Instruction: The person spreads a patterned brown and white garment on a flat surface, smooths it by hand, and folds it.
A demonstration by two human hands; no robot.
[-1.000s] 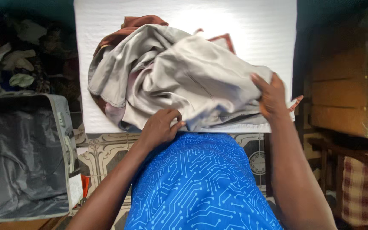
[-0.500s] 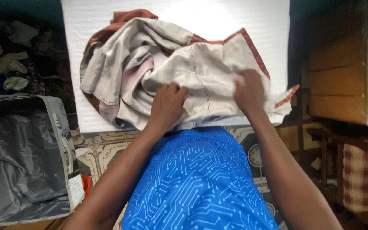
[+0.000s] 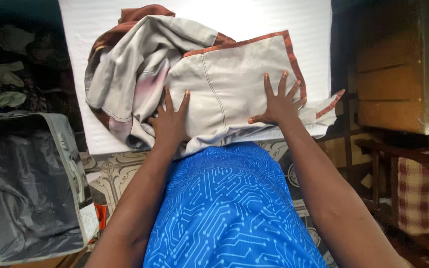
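Nearest the camera, a blue top with a light circuit-like pattern [image 3: 234, 208] fills the lower middle of the view, and both bare forearms are stretched forward from it. The left hand [image 3: 170, 121] is laid flat, fingers spread wide, on the near left part of a grey garment with rust-brown trim [image 3: 224, 84]; nothing is gripped by it. The right hand [image 3: 276, 101] is likewise pressed palm down with fingers splayed on the smoothed right part of the same garment, just inside the trimmed edge. The garment is spread on a white padded surface [image 3: 314, 30], its long axis running left to right, the flattened panel on the right and a rumpled heap on the left. Its near hem overhangs the surface's front edge, and a trimmed corner is pushed out past the right edge. Bare white room is left beyond the garment and along the far right. An open grey suitcase [image 3: 26, 188] is seen on the floor to the left, a wooden crate [image 3: 398, 84] to the right.
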